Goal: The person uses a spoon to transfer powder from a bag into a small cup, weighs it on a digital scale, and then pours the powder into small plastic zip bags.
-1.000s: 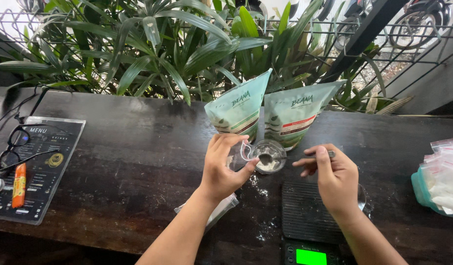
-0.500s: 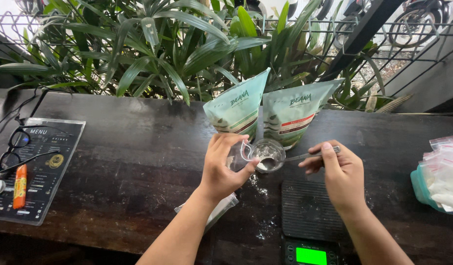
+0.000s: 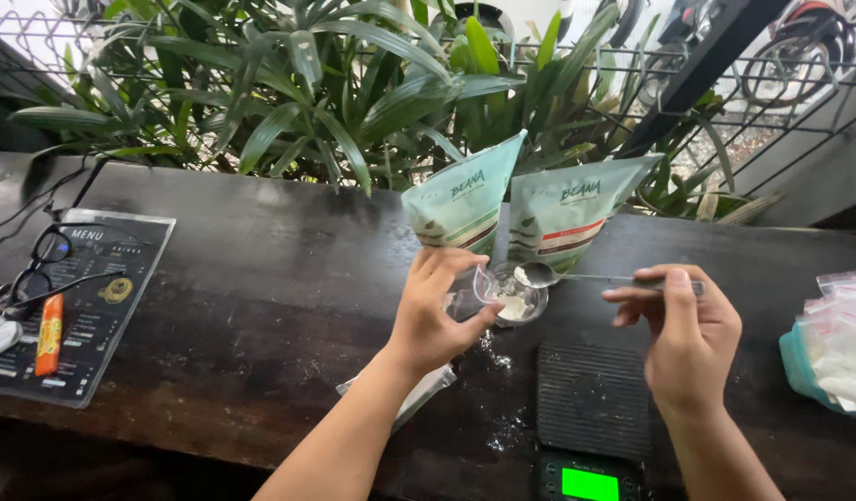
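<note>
Left hand [image 3: 437, 315] clamps the small clear plastic cup [image 3: 513, 295], white powder inside, tilted above the dark wooden counter [image 3: 261, 288]. Right hand [image 3: 688, 334] pinches a metal spoon [image 3: 576, 276], its bowl now at the rim, closer than before. Two pale green stand-up pouches [image 3: 511, 209] stand just behind; a black menu card [image 3: 94, 297] lies far left.

A small clear glass cup [image 3: 508, 295], smooth and glossy, holds a dull white powder. A thin polished metal spoon [image 3: 576, 276] shines at its bowl. Two pale green matt stand-up pouches [image 3: 516, 206] look like smooth coated paper or plastic. The dark wooden counter [image 3: 261, 288] is worn, rough-grained and dusted white. A black ribbed plastic scale [image 3: 592, 401] looks matt. Clear glossy plastic bags [image 3: 843, 334] crinkle at the edge. A laminated black menu card [image 3: 84, 306] gleams faintly.
</note>
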